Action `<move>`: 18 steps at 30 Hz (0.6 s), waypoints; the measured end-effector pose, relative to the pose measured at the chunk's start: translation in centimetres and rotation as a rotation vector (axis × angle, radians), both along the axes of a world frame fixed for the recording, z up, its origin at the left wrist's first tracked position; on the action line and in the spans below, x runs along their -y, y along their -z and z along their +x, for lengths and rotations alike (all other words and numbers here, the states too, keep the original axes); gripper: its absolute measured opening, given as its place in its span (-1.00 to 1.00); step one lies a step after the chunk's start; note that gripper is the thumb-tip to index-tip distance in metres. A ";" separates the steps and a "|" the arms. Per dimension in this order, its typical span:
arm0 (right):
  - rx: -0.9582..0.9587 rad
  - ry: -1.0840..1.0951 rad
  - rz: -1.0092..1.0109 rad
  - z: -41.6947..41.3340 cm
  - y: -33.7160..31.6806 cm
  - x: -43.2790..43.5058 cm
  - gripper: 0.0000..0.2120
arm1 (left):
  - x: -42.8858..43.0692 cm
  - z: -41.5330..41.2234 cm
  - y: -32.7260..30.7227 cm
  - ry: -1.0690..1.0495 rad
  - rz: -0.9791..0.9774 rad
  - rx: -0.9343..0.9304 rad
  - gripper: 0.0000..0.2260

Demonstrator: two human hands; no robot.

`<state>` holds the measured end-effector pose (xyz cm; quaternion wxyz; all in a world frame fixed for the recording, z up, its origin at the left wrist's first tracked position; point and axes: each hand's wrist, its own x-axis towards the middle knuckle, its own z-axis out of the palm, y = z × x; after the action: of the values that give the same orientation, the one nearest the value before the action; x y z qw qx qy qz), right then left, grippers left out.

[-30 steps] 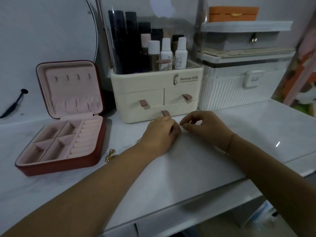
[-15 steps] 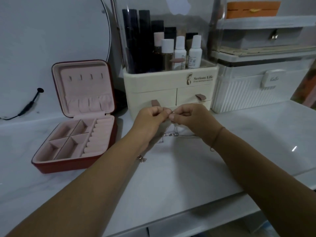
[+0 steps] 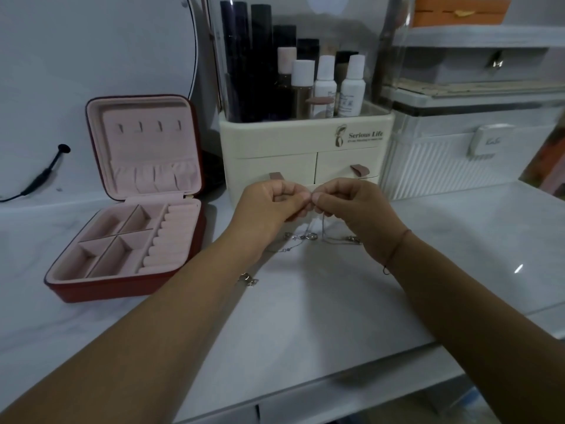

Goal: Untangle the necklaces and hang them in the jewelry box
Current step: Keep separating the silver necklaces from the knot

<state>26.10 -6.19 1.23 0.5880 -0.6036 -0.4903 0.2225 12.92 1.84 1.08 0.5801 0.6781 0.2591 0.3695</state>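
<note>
Hands working tangled necklaces

Left hand and right hand pinch the chains; open jewelry box sits left.

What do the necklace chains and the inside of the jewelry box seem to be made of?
Necklaces: probably thin silvery metal; the chain glints. Jewelry box: lining looks like matte pink velvety fabric, gathered at the lid pocket; dark red shell, perhaps faux leather.
</note>
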 end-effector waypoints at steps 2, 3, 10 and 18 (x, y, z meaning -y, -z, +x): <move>-0.009 0.001 0.005 0.0 -0.1 0.0 -0.89 | 0.0 0.0 0.0 -0.020 0.055 -0.036 -0.91; -0.010 -0.002 0.005 0.0 -0.1 0.1 -0.89 | -0.1 -0.1 -0.1 -0.026 0.081 -0.057 -0.92; 0.030 -0.019 -0.012 -0.3 0.1 0.0 -0.90 | 0.2 -0.3 -0.4 -0.027 0.205 -0.129 -0.92; -0.080 -0.050 -0.025 0.5 0.2 -0.1 -0.86 | 0.7 -0.2 -0.5 0.016 0.078 -0.061 -0.95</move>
<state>26.64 -6.07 1.05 0.5940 -0.5891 -0.4783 0.2671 12.73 1.16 1.57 0.5479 0.7134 0.2565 0.3537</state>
